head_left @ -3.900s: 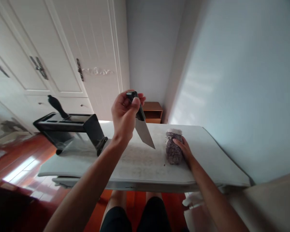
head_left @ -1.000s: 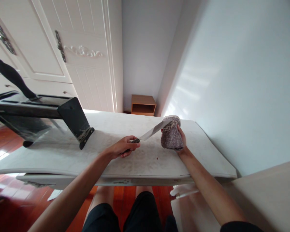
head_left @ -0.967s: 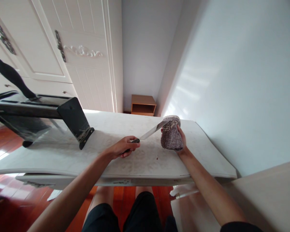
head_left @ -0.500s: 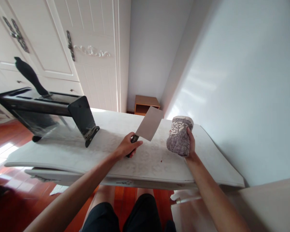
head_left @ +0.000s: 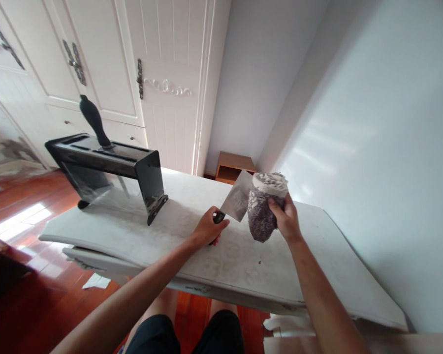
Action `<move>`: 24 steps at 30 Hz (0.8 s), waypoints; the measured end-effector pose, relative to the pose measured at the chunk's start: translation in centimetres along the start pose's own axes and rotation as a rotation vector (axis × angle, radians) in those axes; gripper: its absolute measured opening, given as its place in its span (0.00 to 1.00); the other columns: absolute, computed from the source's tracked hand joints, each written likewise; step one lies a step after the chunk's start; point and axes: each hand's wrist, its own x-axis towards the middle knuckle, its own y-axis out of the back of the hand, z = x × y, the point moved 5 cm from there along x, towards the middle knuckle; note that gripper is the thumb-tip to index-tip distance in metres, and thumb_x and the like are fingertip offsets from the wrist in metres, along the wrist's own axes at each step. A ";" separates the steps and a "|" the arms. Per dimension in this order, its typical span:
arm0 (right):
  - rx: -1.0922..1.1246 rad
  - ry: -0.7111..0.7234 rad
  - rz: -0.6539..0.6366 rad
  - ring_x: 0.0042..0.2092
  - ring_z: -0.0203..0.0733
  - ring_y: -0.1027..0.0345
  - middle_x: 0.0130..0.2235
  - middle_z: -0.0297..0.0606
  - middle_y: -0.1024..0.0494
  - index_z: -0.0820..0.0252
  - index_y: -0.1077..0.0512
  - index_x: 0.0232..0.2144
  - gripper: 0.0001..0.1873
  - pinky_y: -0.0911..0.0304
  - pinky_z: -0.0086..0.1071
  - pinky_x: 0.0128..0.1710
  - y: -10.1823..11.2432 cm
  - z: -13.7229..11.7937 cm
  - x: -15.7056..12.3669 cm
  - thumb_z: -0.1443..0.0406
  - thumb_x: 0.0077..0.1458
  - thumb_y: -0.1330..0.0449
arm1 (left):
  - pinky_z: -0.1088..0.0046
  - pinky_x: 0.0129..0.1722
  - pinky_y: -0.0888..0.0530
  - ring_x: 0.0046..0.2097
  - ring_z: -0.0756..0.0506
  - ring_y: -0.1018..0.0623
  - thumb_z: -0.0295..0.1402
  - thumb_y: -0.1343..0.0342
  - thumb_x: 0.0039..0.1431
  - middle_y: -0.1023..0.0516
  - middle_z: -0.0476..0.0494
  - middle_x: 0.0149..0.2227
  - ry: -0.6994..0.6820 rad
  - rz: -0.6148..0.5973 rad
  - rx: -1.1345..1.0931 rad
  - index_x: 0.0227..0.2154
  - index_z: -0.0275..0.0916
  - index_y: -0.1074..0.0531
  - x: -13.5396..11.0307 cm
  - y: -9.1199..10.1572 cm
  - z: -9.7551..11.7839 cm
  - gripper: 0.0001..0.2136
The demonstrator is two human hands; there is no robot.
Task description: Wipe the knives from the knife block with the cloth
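Observation:
My left hand (head_left: 209, 229) is closed round the dark handle of a cleaver (head_left: 237, 200), whose broad grey blade points up and away, its edge close beside the bag. My right hand (head_left: 286, 220) grips a clear bag of dark grey-purple grains (head_left: 263, 208) with a white top. The bag is held upright and lifted just above the white table (head_left: 140, 231).
A black knife block (head_left: 109, 167) with one black handle (head_left: 92, 119) sticking up stands at the table's left end. White wardrobe doors (head_left: 107, 64) are behind it, a pale wall on the right, a small wooden cabinet (head_left: 234, 167) beyond. My knees show under the table's near edge.
Since a second ago the cleaver blade has swung from low and flat against the bag's top to upright beside it. My right hand has lifted the bag off the table.

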 end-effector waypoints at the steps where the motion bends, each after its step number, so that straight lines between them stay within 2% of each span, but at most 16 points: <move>1: -0.117 0.063 -0.076 0.64 0.52 0.43 0.62 0.43 0.33 0.53 0.38 0.62 0.29 0.51 0.51 0.66 -1.2 -0.4 0.3 0.61 0.59 0.41 | 0.83 0.10 0.41 0.11 0.53 0.37 0.39 0.43 0.56 0.38 0.63 0.12 -0.006 -0.013 -0.005 0.33 0.44 0.45 0.0 0.0 0.0 0.14; 3: -0.372 0.178 -0.192 0.69 0.53 0.54 0.69 0.45 0.47 0.54 0.49 0.67 0.36 0.55 0.52 0.67 -3.6 -0.8 0.6 0.61 0.61 0.44 | 0.83 0.10 0.41 0.11 0.53 0.38 0.38 0.43 0.56 0.38 0.63 0.13 -0.013 -0.041 -0.010 0.34 0.44 0.45 -0.1 -0.1 -0.1 0.13; 5: -0.598 0.262 -0.231 0.71 0.57 0.63 0.71 0.48 0.57 0.56 0.57 0.69 0.41 0.57 0.57 0.67 -5.4 -0.9 0.4 0.59 0.60 0.44 | 0.83 0.10 0.42 0.11 0.53 0.38 0.38 0.44 0.57 0.38 0.64 0.13 -0.004 -0.047 -0.008 0.34 0.44 0.46 0.0 -0.1 -0.2 0.13; 8: -0.792 0.360 -0.121 0.71 0.66 0.69 0.71 0.53 0.62 0.58 0.59 0.69 0.48 0.64 0.67 0.64 -6.4 -1.3 -0.2 0.52 0.56 0.40 | 0.83 0.11 0.43 0.11 0.52 0.38 0.38 0.46 0.58 0.40 0.64 0.12 0.018 -0.023 -0.004 0.35 0.45 0.46 0.1 0.0 -0.4 0.12; 11: -0.802 0.429 0.037 0.70 0.69 0.66 0.70 0.59 0.59 0.60 0.59 0.68 0.52 0.63 0.67 0.63 -6.2 -1.8 -1.0 0.49 0.53 0.37 | 0.83 0.12 0.43 0.11 0.52 0.38 0.39 0.46 0.58 0.40 0.64 0.11 0.030 -0.023 -0.015 0.35 0.45 0.47 0.1 -0.1 -0.4 0.13; 13: -0.763 0.443 0.084 0.68 0.67 0.59 0.68 0.60 0.53 0.60 0.54 0.67 0.49 0.59 0.65 0.63 -6.0 -1.6 -1.3 0.50 0.52 0.36 | 0.83 0.12 0.44 0.11 0.52 0.38 0.39 0.45 0.57 0.39 0.64 0.11 0.033 -0.031 -0.015 0.35 0.45 0.47 0.1 -0.3 -0.3 0.13; 16: -0.659 0.395 -0.012 0.64 0.62 0.45 0.62 0.56 0.38 0.59 0.44 0.61 0.39 0.49 0.59 0.62 -6.2 -0.5 -1.2 0.52 0.53 0.36 | 0.83 0.12 0.44 0.11 0.52 0.38 0.39 0.45 0.57 0.39 0.64 0.12 0.035 -0.038 -0.005 0.35 0.44 0.46 -0.1 -0.4 -0.2 0.14; 19: -0.548 0.339 -0.151 0.62 0.55 0.40 0.60 0.52 0.33 0.57 0.39 0.58 0.29 0.44 0.52 0.62 -6.6 0.6 -1.0 0.56 0.57 0.39 | 0.83 0.12 0.43 0.11 0.52 0.38 0.38 0.45 0.57 0.39 0.64 0.11 0.037 -0.038 -0.010 0.35 0.44 0.46 -0.2 -0.3 -0.2 0.13; 21: -0.520 0.348 -0.198 0.64 0.54 0.43 0.62 0.50 0.35 0.56 0.37 0.56 0.25 0.48 0.52 0.64 -6.7 0.6 -1.1 0.59 0.57 0.40 | 0.83 0.12 0.43 0.11 0.52 0.38 0.38 0.45 0.57 0.40 0.65 0.11 0.034 -0.038 -0.019 0.35 0.44 0.45 -0.2 -0.2 -0.2 0.13; 24: -0.512 0.406 -0.303 0.66 0.55 0.47 0.64 0.49 0.36 0.55 0.34 0.54 0.23 0.60 0.58 0.67 -7.3 0.0 -1.8 0.64 0.56 0.40 | 0.84 0.12 0.43 0.11 0.52 0.37 0.38 0.45 0.56 0.40 0.64 0.11 0.023 -0.054 -0.035 0.36 0.43 0.44 -0.2 -0.1 -0.2 0.12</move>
